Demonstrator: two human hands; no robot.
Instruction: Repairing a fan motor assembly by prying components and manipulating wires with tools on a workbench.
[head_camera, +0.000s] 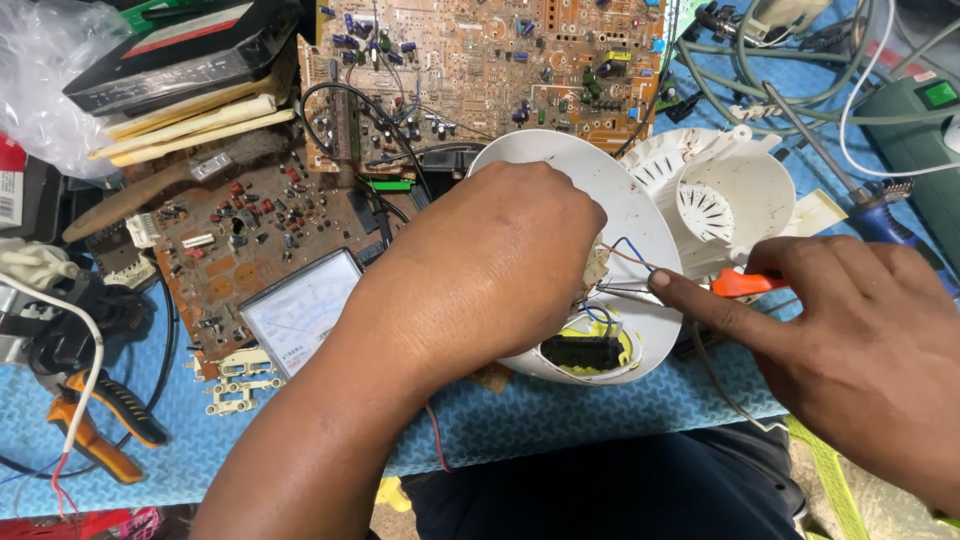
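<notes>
- Currently my left hand (490, 270) rests palm-down on the white plastic housing (620, 200), fingers curled over its opening; what they pinch, I cannot tell.
- My right hand (860, 330) grips an orange-handled tool (745, 283), index finger extended along its metal tip.
- That tip meets the thin blue and brown wires (625, 250) inside the housing.
- The housing lies on the blue mat (560, 420), near an analog meter (295, 315) and circuit boards (490, 60).

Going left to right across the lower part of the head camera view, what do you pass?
Orange-handled pliers → analog meter → left hand on the white housing → orange-handled tool → right hand.
</notes>
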